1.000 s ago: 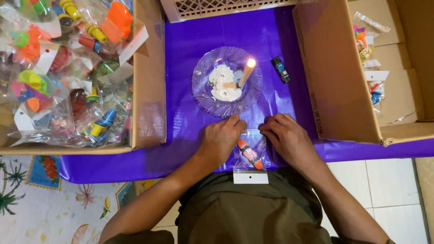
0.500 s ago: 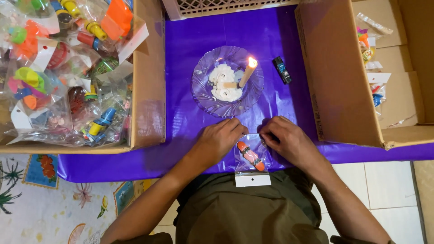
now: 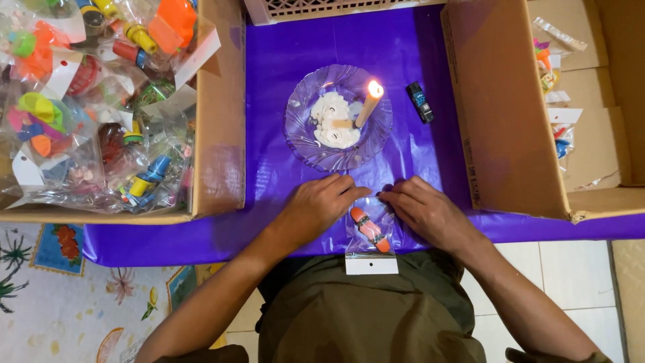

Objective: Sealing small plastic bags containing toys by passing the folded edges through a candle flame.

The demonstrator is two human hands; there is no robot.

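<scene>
A small clear plastic bag point(image 3: 371, 232) with an orange toy inside and a white card header lies at the near edge of the purple-covered table point(image 3: 269, 154). My left hand point(image 3: 321, 205) and my right hand point(image 3: 420, 208) pinch the bag's far edge from either side, fingertips almost meeting. Just beyond them stands a clear glass plate point(image 3: 336, 117) with melted white wax and a lit, leaning candle point(image 3: 368, 102). A dark lighter point(image 3: 420, 102) lies to the plate's right.
A cardboard box point(image 3: 215, 121) on the left is full of bagged colourful toys point(image 3: 87, 101). Another cardboard box point(image 3: 510, 114) on the right holds a few bagged toys point(image 3: 554, 74). A white lattice basket point(image 3: 336, 8) sits at the far edge. A patterned mat point(image 3: 54, 296) covers the floor.
Both hands have stayed on the bag's far edge with only slight finger shifts. The candle keeps burning.
</scene>
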